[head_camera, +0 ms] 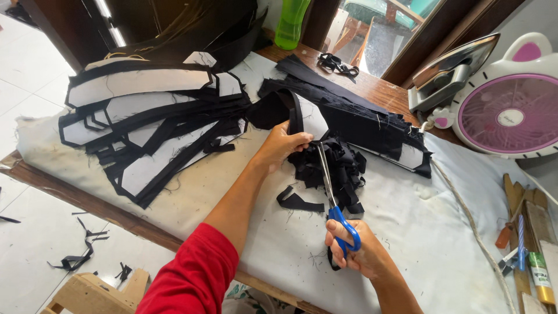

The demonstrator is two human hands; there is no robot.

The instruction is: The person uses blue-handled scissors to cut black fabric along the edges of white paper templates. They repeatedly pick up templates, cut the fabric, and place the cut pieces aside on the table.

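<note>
The left hand [283, 144] grips a black-and-white fabric piece [302, 116] by its edge. The right hand [354, 251] clasps blue-handled scissors [332, 192], blades pointing up toward that piece, seemingly slightly parted. Black offcuts [334, 168] lie between both hands; cut pieces [145, 116] stack beyond the left hand.

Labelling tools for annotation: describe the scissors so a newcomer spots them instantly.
Start at the white padded table cover and find the heap of black fabric scraps at its middle. The scissors run from that heap back to the right hand. Their bright blue handles are the only blue thing among black cloth.
</note>
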